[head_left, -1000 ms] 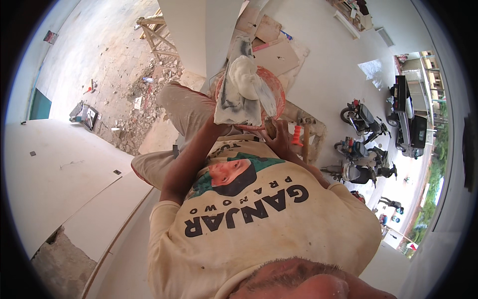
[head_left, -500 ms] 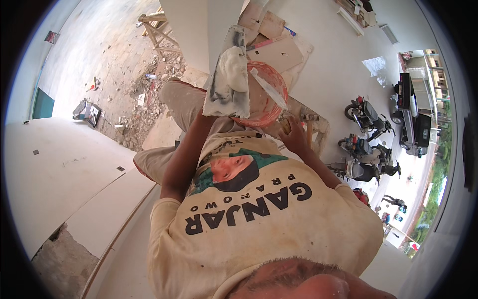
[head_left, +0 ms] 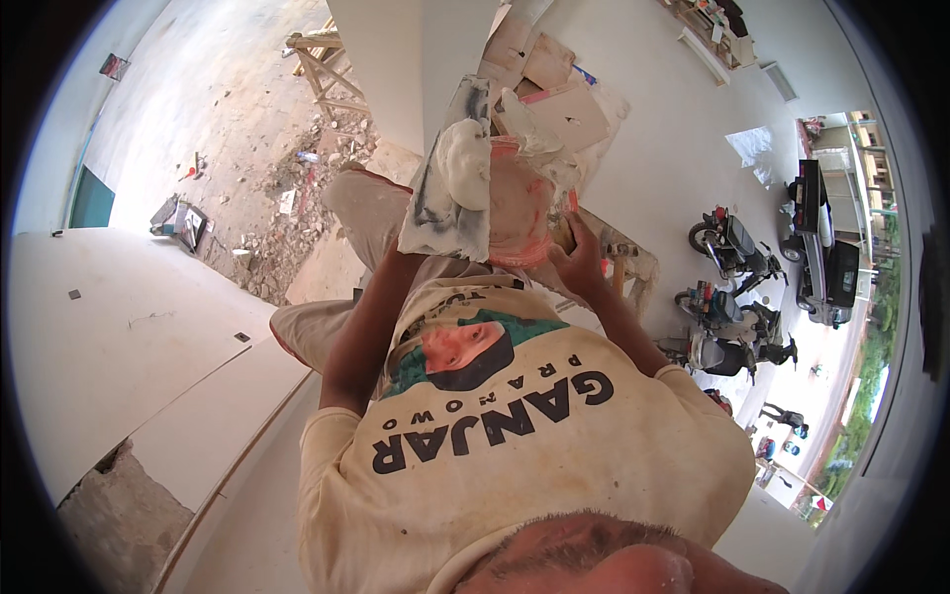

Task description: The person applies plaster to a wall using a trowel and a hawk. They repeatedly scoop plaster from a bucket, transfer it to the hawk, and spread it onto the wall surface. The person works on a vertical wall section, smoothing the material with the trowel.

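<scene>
Paste (head_left: 462,163) sits in a thick white mound on the board (head_left: 426,203), which slants up from the person's lap, its far end narrow in view and its near edge ragged with white. Clock directions here run from the board, with 12 at the top. At 7 o'clock the left hand (head_left: 402,259) is mostly hidden under the near corner, so how far its fingers close cannot be told. The board's right edge overlaps the red bucket (head_left: 520,253) at 4 o'clock, leaving the bucket's middle in view. Beyond that gap, also at 4, the right hand (head_left: 584,249) is curled closed around the handle of a trowel (head_left: 540,142), whose paste-covered blade crosses the bucket's far rim, apart from the mound. The trouser leg (head_left: 368,206) bounds the left side at 8 o'clock; the shirt (head_left: 524,436) fills 5 to 6. A wall edge (head_left: 450,59) stands at 12 and cardboard (head_left: 574,117) lies at 2. Pale floor (head_left: 663,148) stretches at 3 toward motorcycles (head_left: 727,246) between 3 and 4. Rubble (head_left: 282,203) spreads at 9, with a sawhorse (head_left: 322,74) at 10.
</scene>
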Tool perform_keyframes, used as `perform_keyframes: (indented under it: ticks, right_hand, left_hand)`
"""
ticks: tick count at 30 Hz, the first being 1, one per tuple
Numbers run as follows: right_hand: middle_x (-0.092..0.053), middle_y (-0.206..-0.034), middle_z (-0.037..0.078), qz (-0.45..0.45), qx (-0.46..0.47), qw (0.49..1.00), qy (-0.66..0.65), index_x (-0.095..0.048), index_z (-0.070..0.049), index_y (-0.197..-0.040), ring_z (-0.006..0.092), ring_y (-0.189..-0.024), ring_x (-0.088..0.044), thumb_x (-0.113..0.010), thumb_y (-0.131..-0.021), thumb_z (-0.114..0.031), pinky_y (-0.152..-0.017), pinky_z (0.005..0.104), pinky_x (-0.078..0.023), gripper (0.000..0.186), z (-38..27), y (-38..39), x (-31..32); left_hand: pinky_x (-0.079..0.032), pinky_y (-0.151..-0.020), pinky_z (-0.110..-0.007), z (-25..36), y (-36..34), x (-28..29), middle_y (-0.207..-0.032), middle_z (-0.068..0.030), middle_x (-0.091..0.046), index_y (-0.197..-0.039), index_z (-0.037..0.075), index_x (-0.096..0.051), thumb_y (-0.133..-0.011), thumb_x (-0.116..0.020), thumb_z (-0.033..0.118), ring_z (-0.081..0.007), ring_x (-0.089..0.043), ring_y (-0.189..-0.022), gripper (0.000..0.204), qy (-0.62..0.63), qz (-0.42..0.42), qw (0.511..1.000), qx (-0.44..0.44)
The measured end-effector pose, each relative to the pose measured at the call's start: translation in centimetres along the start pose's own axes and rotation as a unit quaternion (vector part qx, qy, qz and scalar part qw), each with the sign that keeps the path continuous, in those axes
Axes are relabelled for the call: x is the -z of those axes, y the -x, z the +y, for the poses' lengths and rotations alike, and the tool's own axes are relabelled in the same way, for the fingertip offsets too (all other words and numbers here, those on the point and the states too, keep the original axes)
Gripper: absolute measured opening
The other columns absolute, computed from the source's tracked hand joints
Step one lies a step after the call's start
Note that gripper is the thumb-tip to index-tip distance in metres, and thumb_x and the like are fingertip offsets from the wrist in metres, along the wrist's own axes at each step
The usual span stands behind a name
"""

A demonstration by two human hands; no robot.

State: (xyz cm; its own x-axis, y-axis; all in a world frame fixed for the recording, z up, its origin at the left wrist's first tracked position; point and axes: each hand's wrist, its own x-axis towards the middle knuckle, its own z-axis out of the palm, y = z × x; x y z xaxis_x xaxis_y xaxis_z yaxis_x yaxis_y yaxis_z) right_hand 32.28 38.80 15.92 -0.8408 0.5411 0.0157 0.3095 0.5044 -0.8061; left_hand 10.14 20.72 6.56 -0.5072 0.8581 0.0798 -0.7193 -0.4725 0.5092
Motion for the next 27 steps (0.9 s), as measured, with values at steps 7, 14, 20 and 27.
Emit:
perform_keyframes:
  ticks: [7, 14, 20, 27]
  right_hand:
    - [-0.054, -0.108, 0.021, 0.065, 0.107, 0.992, -0.01, -0.052, 0.002, -0.117, 0.0386, -0.101, -0.056, -0.065, -0.076, -0.009, -0.089, 0.0444, -0.047, 0.045, -2.3, -5.2, -5.1]
    - [-0.054, -0.109, 0.019, 0.108, 0.096, 0.989, 0.026, -0.055, 0.001, -0.119, 0.0361, -0.102, -0.057, -0.073, -0.077, -0.011, -0.088, 0.0435, -0.048, 0.047, -1.1, -7.0, -7.7]
    - [-0.054, -0.102, 0.016, 0.103, 0.106, 0.989, -0.002, -0.059, 0.0, -0.116, 0.0335, -0.095, -0.057, -0.076, -0.078, -0.012, -0.081, 0.0419, -0.048, 0.044, -0.7, -5.2, -6.8]
    - [-0.053, -0.098, 0.015, 0.128, 0.131, 0.983, 0.016, -0.06, 0.0, -0.113, 0.032, -0.085, -0.056, -0.077, -0.077, -0.008, -0.074, 0.0429, -0.046, 0.041, 1.0, -2.5, -6.1]
  left_hand:
    - [-0.046, -0.106, -0.034, -1.9, -0.3, 2.9, -0.143, -0.012, -0.048, -0.15, 0.004, -0.032, -0.095, -0.062, 0.008, -0.0208, -0.053, -0.125, 0.063, 0.026, 0.021, 0.999, 0.039]
    - [-0.043, -0.109, -0.034, -1.1, -0.7, 1.4, -0.144, -0.0124, -0.046, -0.149, 0.002, -0.032, -0.099, -0.053, 0.013, -0.0215, -0.05, -0.128, 0.055, -0.002, 0.053, 0.999, 0.013]
    - [-0.041, -0.111, -0.035, 1.5, -0.4, -2.7, -0.146, -0.0131, -0.044, -0.149, 0.002, -0.033, -0.103, -0.042, 0.018, -0.0227, -0.048, -0.131, 0.049, -0.029, 0.075, 0.997, -0.006]
    - [-0.04, -0.112, -0.037, 2.8, -0.5, -4.0, -0.149, -0.0124, -0.043, -0.15, 0.001, -0.031, -0.098, -0.055, 0.008, -0.0225, -0.047, -0.132, 0.058, 0.048, 0.035, 0.998, -0.034]
